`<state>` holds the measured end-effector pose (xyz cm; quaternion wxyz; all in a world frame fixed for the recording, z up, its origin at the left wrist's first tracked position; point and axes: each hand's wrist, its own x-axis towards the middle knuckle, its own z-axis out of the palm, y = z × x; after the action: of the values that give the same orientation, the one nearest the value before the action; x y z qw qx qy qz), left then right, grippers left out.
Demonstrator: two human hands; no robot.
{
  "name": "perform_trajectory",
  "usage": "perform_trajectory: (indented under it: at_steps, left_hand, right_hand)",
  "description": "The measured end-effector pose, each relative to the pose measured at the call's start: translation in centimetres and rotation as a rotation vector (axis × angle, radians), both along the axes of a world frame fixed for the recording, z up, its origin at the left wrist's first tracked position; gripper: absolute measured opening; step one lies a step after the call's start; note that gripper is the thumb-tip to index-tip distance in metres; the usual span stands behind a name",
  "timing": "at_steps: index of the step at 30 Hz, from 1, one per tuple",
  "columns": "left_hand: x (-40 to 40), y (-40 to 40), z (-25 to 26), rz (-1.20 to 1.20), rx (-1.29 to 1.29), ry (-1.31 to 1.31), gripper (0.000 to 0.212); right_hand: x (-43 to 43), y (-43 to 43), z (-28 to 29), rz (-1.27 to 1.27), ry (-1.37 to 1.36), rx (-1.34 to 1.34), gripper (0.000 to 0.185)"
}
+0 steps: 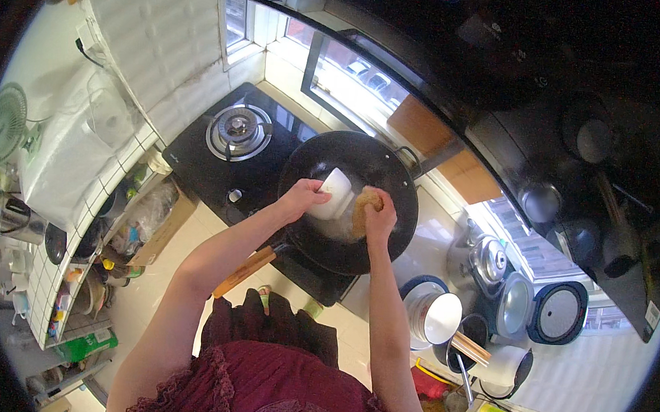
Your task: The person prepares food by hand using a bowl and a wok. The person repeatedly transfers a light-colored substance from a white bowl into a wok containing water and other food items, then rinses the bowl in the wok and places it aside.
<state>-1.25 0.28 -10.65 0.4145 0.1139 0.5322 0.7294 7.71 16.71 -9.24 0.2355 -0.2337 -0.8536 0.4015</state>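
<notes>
A large dark wok (310, 154) with a wooden handle (244, 271) sits on the right side of the gas hob. Over it, my left hand (302, 200) grips a small white bowl (337, 188) that is tilted on its side. My right hand (382, 216) holds a tan scrubbing pad, perhaps loofah, (362, 208) just right of the bowl. Cloudy liquid (334, 229) seems to lie in the bottom of the wok, partly hidden below the bowl and the hands.
Left of the wok is a bare gas burner (239, 125) on the black glass hob (191, 158). At the right stand stacked white bowls (442, 317), a metal kettle (488, 258), a dark pot with chopsticks (471, 350) and a rice cooker (513, 308). A dark range hood (516, 132) overhangs the counter.
</notes>
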Motion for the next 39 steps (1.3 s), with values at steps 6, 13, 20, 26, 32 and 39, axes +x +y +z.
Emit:
perform_trajectory:
  at_steps: [6,13,20,26,32,39]
  left_hand:
    - [1.1,2.2,-0.2,0.021,0.138,0.069,0.018]
    - [1.3,0.7,1.9,-0.123,0.057,0.301,0.015]
    - [1.2,-0.5,2.1,-0.242,0.169,0.215,0.018]
    - [2.7,0.9,2.2,0.052,0.676,-0.388,0.033]
    - [3.7,3.5,1.7,0.286,0.674,-0.472,0.026]
    - [5.1,4.5,1.3,0.437,0.444,-0.068,0.018]
  right_hand:
    - [0.2,-4.2,2.5,0.222,0.313,0.207,0.037]
    - [-3.8,-4.0,2.7,0.158,0.158,0.293,0.025]
    - [-5.1,2.1,1.0,0.253,0.026,-0.911,0.025]
    - [-2.6,1.3,-0.6,0.081,0.377,-1.348,0.03]
    - [-1.0,-1.2,-2.9,-0.081,0.569,-1.168,0.031]
    - [-1.6,-7.2,0.3,-0.346,0.483,-0.761,0.039]
